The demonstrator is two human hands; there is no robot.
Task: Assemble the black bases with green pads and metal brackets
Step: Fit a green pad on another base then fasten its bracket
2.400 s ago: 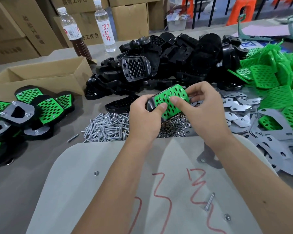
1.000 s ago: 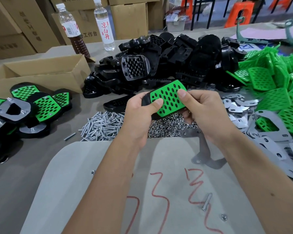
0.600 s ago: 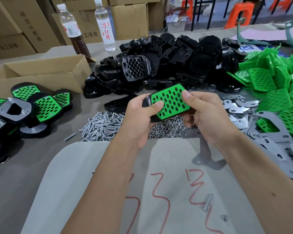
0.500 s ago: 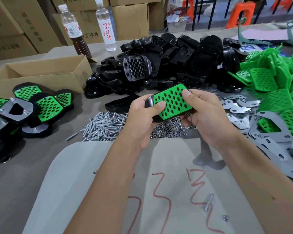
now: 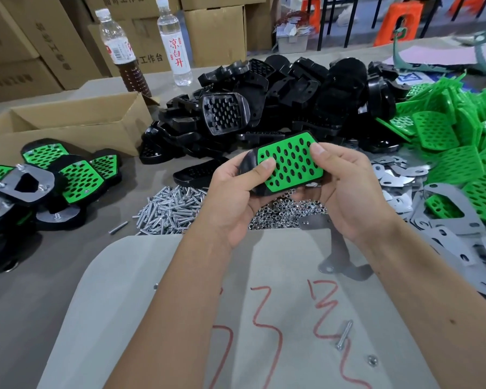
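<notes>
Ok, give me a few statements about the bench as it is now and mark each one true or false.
1. Both hands hold one black base with a green pad on it. True: the left hand and the right hand grip the black base carrying the green pad.
2. The loose screws lie to the right of the nuts. False: the screws lie to the left of the nuts.
3. Both bottles are full of clear water. False: the left bottle holds a dark brown liquid low down; the other bottle looks clear.
4. Loose green pads are heaped at the right. True: the heap lies there.
</notes>
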